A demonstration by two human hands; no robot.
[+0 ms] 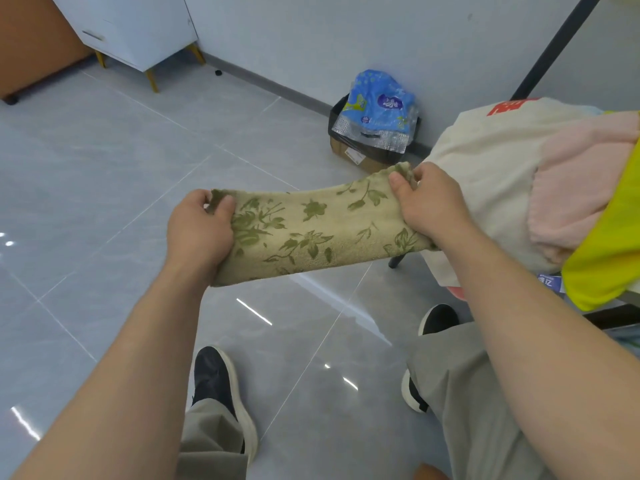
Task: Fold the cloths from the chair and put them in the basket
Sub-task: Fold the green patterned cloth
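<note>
Holding a beige cloth (318, 230) with green leaf print stretched in mid-air, above the grey tiled floor (104, 202) and ahead of both knees. Folded into a long band, right end raised higher than the left, lower edge well clear of the floor. Open floor to the left and ahead, as far as a white cabinet (138, 32) and the wall. Crowded on the right: cream cloth (485, 174), pink cloth (581, 188) and yellow cloth (609, 247) heaped on the chair (397, 260), just beside the right hand (434, 206). Cardboard box (360, 159) under a blue plastic bag (377, 109) against the far wall. Gripped at its left end by the left hand (199, 233), thumb on top, fingers (195, 199) curled round the edge. Pinched at its right end by the right hand, thumb on the upper face, fingers wrapped behind. Both forearms bare and extended forward.
</note>
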